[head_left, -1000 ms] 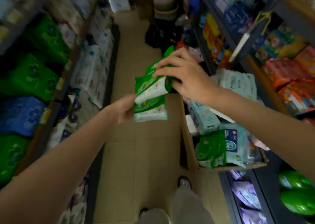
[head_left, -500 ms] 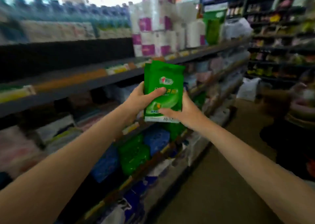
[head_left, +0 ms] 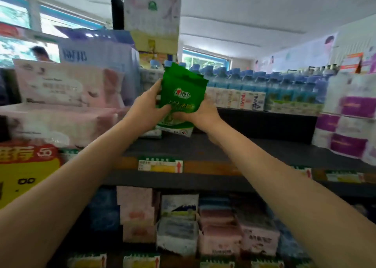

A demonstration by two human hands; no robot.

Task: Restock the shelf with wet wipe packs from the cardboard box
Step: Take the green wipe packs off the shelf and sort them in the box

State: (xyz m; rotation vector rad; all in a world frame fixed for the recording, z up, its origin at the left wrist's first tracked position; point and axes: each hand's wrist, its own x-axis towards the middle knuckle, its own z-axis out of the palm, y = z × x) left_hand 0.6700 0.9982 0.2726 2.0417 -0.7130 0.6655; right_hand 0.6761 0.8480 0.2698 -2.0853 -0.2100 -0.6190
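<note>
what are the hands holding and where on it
Green wet wipe packs, gripped at the lower half: left hand on the left edge, right hand on the right.

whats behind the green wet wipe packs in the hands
Behind the green wet wipe packs, rows of blue-capped bottles on the dark shelf; whatever is directly behind the packs is covered.

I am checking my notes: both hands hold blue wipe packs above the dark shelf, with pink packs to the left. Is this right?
Not quite: the wipe packs are green, not blue. The head view shows the left hand and right hand holding them above the dark shelf, pink packs to the left.
</note>
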